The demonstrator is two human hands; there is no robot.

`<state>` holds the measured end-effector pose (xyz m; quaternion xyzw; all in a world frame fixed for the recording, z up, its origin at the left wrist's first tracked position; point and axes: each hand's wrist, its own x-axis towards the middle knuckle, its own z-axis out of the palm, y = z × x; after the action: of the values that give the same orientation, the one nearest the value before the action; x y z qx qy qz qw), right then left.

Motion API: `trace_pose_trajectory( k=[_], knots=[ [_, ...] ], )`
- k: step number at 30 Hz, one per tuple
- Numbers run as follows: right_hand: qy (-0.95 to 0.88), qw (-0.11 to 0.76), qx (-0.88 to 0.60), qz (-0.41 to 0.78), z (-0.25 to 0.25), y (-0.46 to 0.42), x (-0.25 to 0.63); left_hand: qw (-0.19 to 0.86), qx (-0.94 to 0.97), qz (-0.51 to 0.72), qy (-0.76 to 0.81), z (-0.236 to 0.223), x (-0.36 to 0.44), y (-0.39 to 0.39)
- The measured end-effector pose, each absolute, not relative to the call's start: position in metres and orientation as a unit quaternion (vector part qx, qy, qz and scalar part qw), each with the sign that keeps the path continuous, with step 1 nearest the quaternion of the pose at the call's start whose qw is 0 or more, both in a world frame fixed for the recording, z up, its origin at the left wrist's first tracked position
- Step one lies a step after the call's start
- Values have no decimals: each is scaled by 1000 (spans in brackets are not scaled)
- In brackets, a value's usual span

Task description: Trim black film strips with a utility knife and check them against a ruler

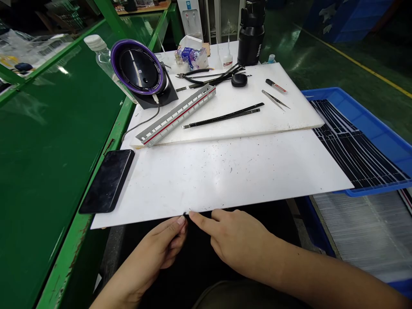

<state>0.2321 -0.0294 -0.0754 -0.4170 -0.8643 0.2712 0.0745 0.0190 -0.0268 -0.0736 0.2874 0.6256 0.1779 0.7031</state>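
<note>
My left hand (165,242) is at the front edge of the white board (206,171), its thumb pressed against curled fingers. A small dark piece (184,213) sticks out of that pinch; most of it is hidden. My right hand (240,238) comes from the right with its index finger stretched out, the tip at the board's edge beside the dark piece. Its other fingers are bent and apart from the index finger, and I see nothing held in them. Farther up, two thin black strips (222,116) and a grey slotted channel with a red line (178,116) lie on a thick white slab (277,116).
A phone (107,182) lies at the left. Behind are a purple-rimmed fan (138,68), pliers (193,77), a black case (239,80), tweezers (275,99) and a black bottle (251,38). A blue tray (334,94) of black strips stands right, a green table (58,128) left.
</note>
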Motion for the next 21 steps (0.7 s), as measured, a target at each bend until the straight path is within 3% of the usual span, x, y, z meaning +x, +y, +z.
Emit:
trace_pose_trajectory(
  k=[21],
  knots=[
    [-856, 72, -415, 298, -71, -27, 233, 703, 302, 167, 621, -76, 15, -27]
  ],
)
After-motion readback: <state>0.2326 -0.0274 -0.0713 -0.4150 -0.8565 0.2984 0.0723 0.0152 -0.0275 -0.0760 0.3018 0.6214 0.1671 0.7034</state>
